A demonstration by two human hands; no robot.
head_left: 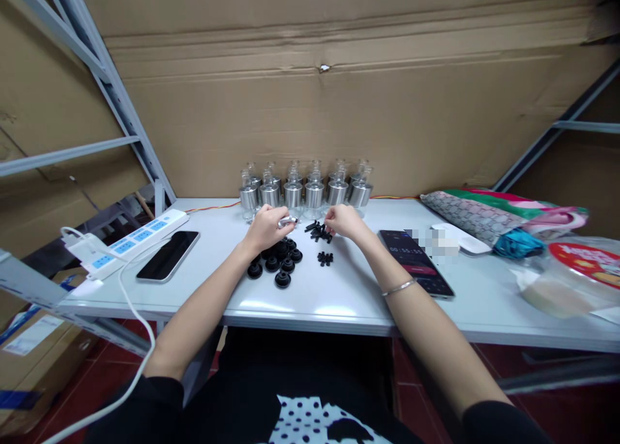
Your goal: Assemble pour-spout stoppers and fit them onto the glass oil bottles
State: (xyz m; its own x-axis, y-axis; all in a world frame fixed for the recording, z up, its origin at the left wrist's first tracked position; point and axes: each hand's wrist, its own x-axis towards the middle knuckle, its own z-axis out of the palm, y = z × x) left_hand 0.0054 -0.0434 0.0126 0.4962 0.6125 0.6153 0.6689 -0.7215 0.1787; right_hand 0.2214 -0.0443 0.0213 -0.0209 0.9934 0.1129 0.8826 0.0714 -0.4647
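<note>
My left hand point(268, 228) is closed round a small shiny silver piece point(287, 222) whose end juts out toward the right. Just below that hand lies a cluster of round black caps point(283, 279), partly covered by it. My right hand point(345, 222) has its fingertips pinched together at the edge of a pile of small black stick-like parts point(317, 229). Whatever sits between those fingertips is too small to make out. Nearer to me is a little group of short black pieces point(325, 258). Behind both hands stand several glass bottles point(314, 192) with silver metal sleeves, in two rows.
On the left of the white table point(310, 308) are a power strip point(130, 240) with a white cable and a dark phone point(168, 256). To the right lie a phone showing a timer point(416, 263), a patterned cloth bag point(504, 218) and a red-lidded tub point(588, 266). Cardboard point(310, 108) walls the back.
</note>
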